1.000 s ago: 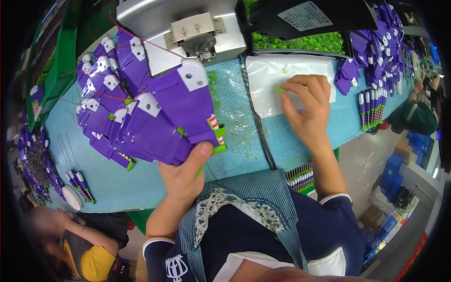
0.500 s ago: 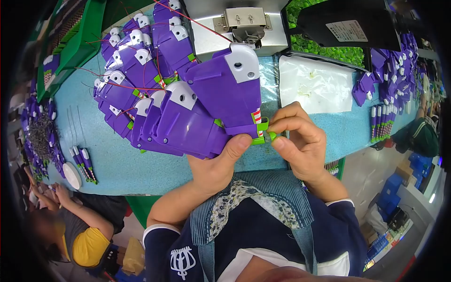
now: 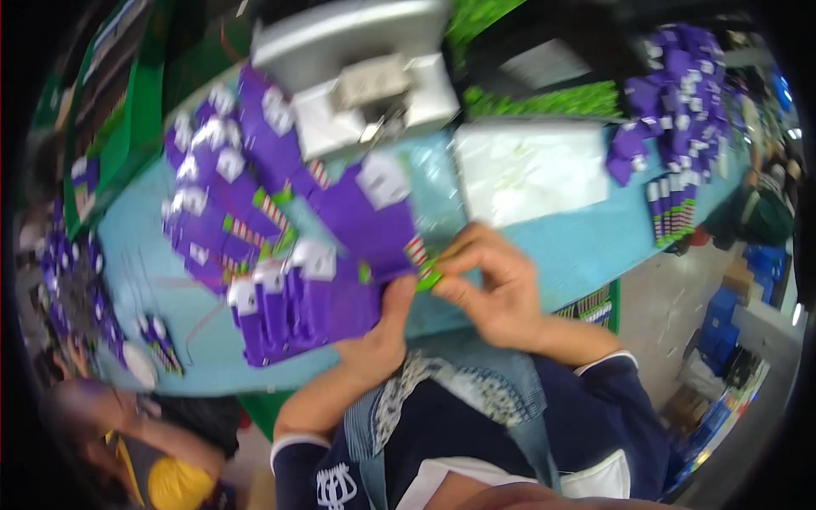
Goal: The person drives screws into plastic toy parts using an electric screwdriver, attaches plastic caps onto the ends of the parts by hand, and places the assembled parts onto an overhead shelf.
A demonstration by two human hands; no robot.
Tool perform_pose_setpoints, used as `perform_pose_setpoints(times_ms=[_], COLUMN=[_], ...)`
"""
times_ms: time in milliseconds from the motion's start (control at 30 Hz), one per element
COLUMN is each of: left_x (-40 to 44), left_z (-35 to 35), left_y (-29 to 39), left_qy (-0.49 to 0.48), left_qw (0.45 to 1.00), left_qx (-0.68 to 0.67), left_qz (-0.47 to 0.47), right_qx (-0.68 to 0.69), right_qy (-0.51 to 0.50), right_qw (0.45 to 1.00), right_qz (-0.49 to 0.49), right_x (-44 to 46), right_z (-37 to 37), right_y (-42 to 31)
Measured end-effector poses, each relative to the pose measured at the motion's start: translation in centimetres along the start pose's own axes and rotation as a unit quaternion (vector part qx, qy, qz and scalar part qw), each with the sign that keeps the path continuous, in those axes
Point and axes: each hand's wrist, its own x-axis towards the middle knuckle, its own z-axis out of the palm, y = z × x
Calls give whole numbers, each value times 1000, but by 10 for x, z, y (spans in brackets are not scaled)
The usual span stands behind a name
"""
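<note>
Navy shirt (image 3: 595,408) with white trim and a white chest emblem (image 3: 337,486), lower centre; blue apron (image 3: 501,391) with a patterned panel.

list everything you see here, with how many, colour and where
held purple pieces: several, purple with white corners, in left hand
green end: one, green, at right fingertips
left pile: many purple pieces, table's left side
metal device: one, silver, table's back
green bits: many, uncountable, below black cover
black cover: one, back right
sheet: one, white, in front of green bits
right heap: many, purple and white, far right
striped pieces: several, in front of right heap
disc: one, white, left table edge
table: one, blue, centre
co-worker: one, yellow top, lower left
left hand: one, under held purple pieces
right hand: one, at green end
</note>
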Motion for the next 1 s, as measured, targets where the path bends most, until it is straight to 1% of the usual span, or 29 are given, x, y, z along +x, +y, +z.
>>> perform_pose_setpoints(times_ms=[33, 67, 100, 133, 167, 233, 267, 333, 367, 400, 467, 500, 533, 600, 633, 667, 700, 767, 800, 833, 867, 900, 933, 967, 1000], left_x=[3, 4, 6, 7, 7, 4, 2, 4, 4, 5, 7, 9, 13, 28, 37, 45, 55, 95, 116, 138, 157, 173, 185, 195, 201], left_z=[5, 10, 12, 10, 7, -3, -9, -16, -18, -18, -19, -23, -27, -43, -57, -73, -89, -120, -125, -137, -145, -152, -158, -162, -164], left_y=[3, 6, 5, 3, 2, 0, -3, -5, -2, 3, 9, 8, 8, 16, 15, 6, -2, 6, 15, 10, 11, 13, 12, 10, 10], left_qy=[42, 74, 82, 88, 73, 85, 77, 11, -5, -8, -11, -7, -7, 36, 32, 60, 89, 49, 89, 113, 91, 69, 68, 59, 50], left_qw=[993, 971, 961, 950, 951, 893, 895, 880, 884, 886, 898, 901, 902, 876, 894, 891, 886, 886, 886, 904, 899, 893, 893, 887, 880], left_qx=[-102, -203, -240, -271, -279, -410, -411, -443, -420, -420, -376, -361, -361, -415, -389, -403, -416, -426, -423, -383, -400, -417, -417, -430, -442], left_qz=[-51, -105, -114, -128, -109, -166, -157, -172, -202, -198, -227, -239, -237, -243, -219, -202, -186, -176, -172, -155, -156, -156, -154, -159, -165], right_qx=[-7, -18, -32, -47, -13, 35, 33, 57, 32, 30, 36, 35, 14, -6, -12, -18, -19, -40, -40, -40, -41, -47, -53, -94, -175], right_qy=[2, -7, -36, -18, -42, -98, -90, -162, -180, -177, -194, -194, -178, -160, -117, -74, -73, -38, -37, -67, -98, -87, -75, -12, 46], right_qw=[1000, 1000, 999, 998, 998, 994, 994, 984, 982, 982, 980, 980, 984, 987, 993, 997, 997, 998, 999, 997, 993, 993, 992, 990, 975], right_qz=[11, 8, -11, -30, -34, -34, -44, -37, -48, -53, -13, -15, -17, -21, -7, 8, 6, -1, -3, -23, -43, -62, -81, -100, -131], right_x=[1, 3, 6, 8, 10, 15, 17, 19, 22, 24, 23, 24, 25, 27, 29, 30, 31, 33, 34, 36, 38, 39, 40, 44, 53], right_z=[0, -1, -2, -4, -5, -10, -10, -12, -11, -10, -4, -3, -2, -3, -6, -10, -13, -20, -27, -36, -48, -63, -82, -104, -132], right_y=[-5, -9, -11, -14, -16, -20, -21, -17, -15, -13, -9, -9, -8, -5, -2, 0, 1, 2, 1, -2, -5, -10, -16, -26, -35])
